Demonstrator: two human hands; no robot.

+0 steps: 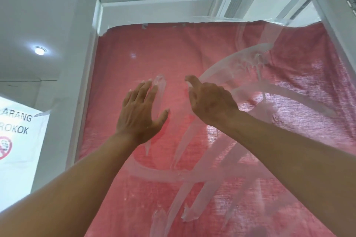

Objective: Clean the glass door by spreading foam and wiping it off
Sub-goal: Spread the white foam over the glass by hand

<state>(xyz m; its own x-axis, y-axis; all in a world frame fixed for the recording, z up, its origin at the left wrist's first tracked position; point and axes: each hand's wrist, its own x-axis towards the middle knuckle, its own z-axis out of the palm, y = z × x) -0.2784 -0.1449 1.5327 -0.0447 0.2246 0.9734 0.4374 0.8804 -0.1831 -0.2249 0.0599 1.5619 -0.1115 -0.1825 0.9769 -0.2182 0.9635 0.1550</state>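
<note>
spreading foam by hand, head view, the only one: we look up at the glass door (192,54), which fills the white frame (84,44) with a pink cloth (123,48) hanging behind the pane. the foam (217,67) lies in curved streaks across the middle and right of the glass and down to the bottom edge. left hand (141,111) is flat on the pane, fingers straight, released, grasping nothing. right hand (209,98) has fingers bent loosely towards the glass, also holding nothing; whether its fingertips touch we cannot tell. judgement: coverage is patchy, and the upper left looks bare. to do this well we keep palms flat, overlap strokes, and pull foam from thick streaks into bare zones before wiping.
</note>
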